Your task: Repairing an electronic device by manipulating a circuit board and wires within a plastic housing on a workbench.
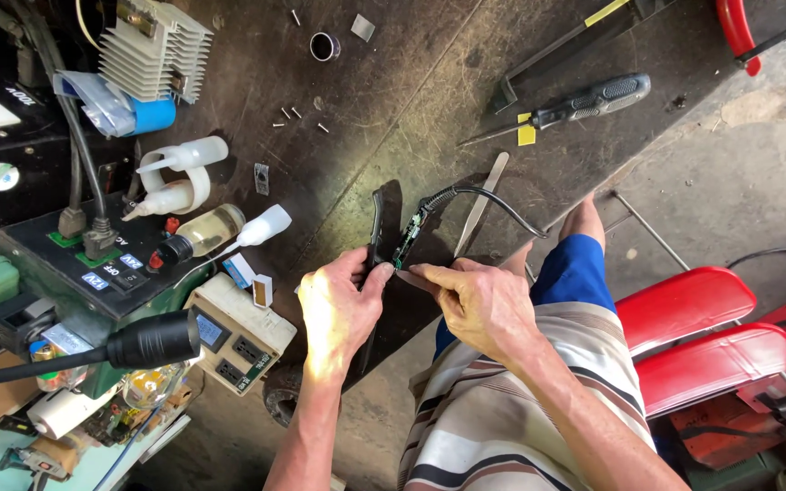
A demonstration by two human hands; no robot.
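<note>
My left hand (340,309) pinches a slim black housing piece (377,227) that stands on the dark workbench (393,100). My right hand (475,305) pinches the lower end of a narrow green circuit board (408,238), right beside the housing. A black cable (493,198) runs off the board's top end and curves away to the right. The two hands almost touch at their fingertips.
Metal tweezers (482,202) lie beside the board. A black-handled screwdriver (584,102) lies farther back. Squeeze bottles (179,173), a finned heatsink (152,50), a green power unit (93,264), a cream socket box (238,332) and a black nozzle (152,341) crowd the left. Red stools (702,327) stand right.
</note>
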